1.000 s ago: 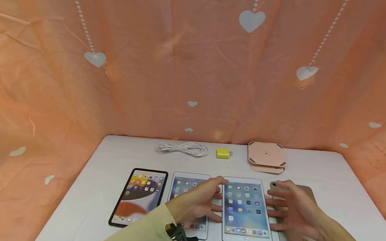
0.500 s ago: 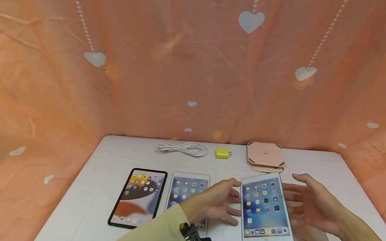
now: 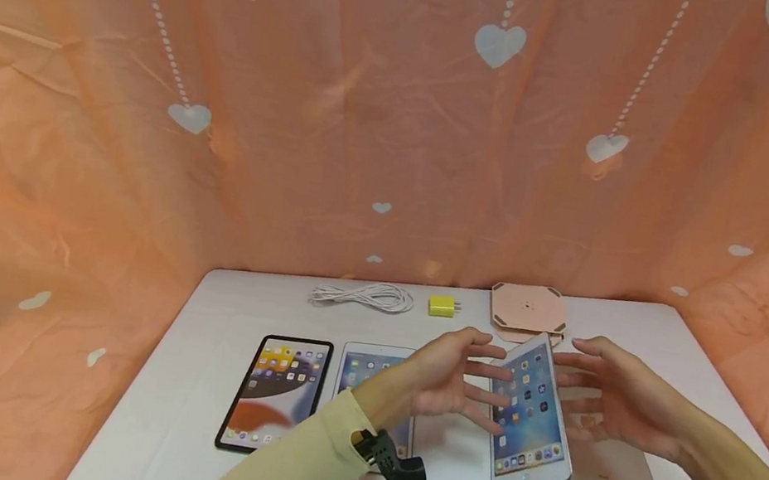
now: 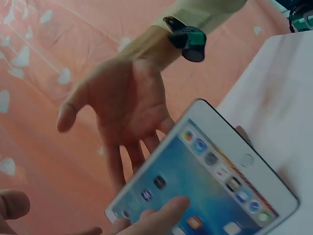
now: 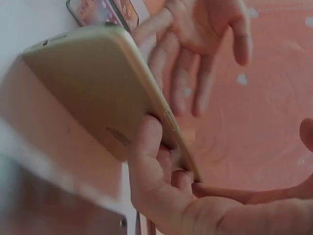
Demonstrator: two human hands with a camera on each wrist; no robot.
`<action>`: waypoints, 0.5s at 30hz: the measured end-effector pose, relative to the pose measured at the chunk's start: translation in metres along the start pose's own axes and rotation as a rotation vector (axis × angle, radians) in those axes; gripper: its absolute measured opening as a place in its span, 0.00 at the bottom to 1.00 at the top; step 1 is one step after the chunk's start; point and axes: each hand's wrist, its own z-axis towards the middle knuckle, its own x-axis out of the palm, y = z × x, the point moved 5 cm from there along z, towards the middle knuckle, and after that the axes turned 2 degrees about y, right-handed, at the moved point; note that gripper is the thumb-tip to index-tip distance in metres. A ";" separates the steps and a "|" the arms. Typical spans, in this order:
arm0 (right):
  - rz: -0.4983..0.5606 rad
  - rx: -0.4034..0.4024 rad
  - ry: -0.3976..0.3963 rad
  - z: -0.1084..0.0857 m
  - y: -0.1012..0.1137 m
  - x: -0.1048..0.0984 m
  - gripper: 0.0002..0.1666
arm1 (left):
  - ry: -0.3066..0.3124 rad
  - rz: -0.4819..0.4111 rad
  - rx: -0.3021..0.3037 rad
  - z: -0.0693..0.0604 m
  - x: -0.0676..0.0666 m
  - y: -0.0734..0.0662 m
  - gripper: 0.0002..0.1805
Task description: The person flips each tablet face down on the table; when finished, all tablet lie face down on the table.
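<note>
Head view: I have the tilted tablet (image 3: 531, 419) right of centre in the lower half of the frame, between the hands. The left hand (image 3: 446, 376) extends spread fingers over its screen. The right hand (image 3: 619, 399) holds nothing in a grasp; its extended fingers lie behind the right edge. I cannot tell whether the lowest corner touches the table (image 3: 179, 392). A face-down tablet (image 3: 608, 473) lies at lower right; a black-framed tablet (image 3: 277, 395) and a white tablet (image 3: 368, 363) lie left of centre.

Left wrist view: the screen occupies the lower right. I cannot confirm that the left fingertips touch it. The right palm shows at upper centre, unclenched.

Right wrist view: the back fills the upper left. The right fingers rest against it near the side edge; the thumb stands clear.

I judge the step as turning the tilted tablet between both hands. The next move calls for steadying both long edges; support looks light.
</note>
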 end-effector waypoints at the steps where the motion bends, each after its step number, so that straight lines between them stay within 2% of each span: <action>1: -0.004 -0.003 0.000 0.002 0.003 0.004 0.54 | 0.011 0.005 0.004 -0.001 0.002 -0.004 0.38; 5: -0.003 -0.016 0.006 0.008 0.012 0.020 0.53 | 0.024 0.042 0.035 -0.006 0.008 -0.016 0.37; 10: -0.011 -0.032 0.012 0.013 0.021 0.035 0.52 | 0.012 0.081 0.080 -0.012 0.011 -0.026 0.36; 15: -0.010 -0.037 0.001 0.020 0.031 0.051 0.51 | -0.007 0.091 0.084 -0.017 0.010 -0.032 0.35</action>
